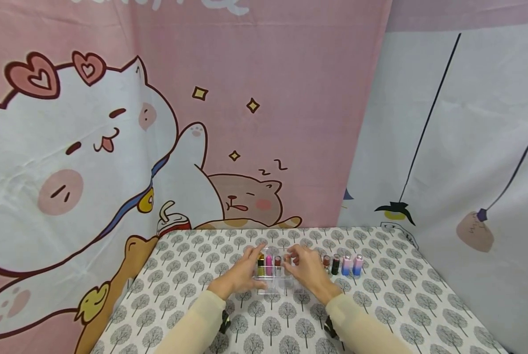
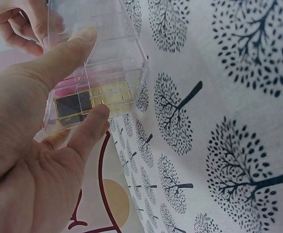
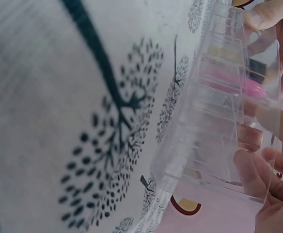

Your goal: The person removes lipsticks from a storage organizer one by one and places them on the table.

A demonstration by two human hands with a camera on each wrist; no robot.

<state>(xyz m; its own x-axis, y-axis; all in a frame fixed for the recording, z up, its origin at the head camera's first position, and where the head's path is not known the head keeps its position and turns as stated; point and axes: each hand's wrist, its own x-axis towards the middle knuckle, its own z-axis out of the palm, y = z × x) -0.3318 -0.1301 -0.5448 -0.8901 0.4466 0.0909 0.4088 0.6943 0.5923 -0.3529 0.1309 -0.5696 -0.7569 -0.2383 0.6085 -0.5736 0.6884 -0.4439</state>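
A clear plastic lipstick organizer [image 1: 270,286] with several compartments stands on the table. My left hand [image 1: 242,275] holds its left side, thumb at the front and fingers along the side wall. In its back row stand a gold lipstick with a black top [image 2: 73,108], a bright pink lipstick [image 1: 269,265] and a lipstick with a reddish-brown top [image 1: 278,262]. To the right of these, my right hand [image 1: 310,269] pinches a brownish-topped lipstick [image 3: 249,137] at the back row; its lower end shows only blurrily through the plastic.
Right of my right hand a row of lipsticks stands on the table: a reddish-brown one [image 1: 326,263], a black one [image 1: 336,264] and two pink-and-blue ones [image 1: 358,265]. A tree-print cloth [image 1: 273,327] covers the table. Printed curtains [image 1: 308,123] hang behind it.
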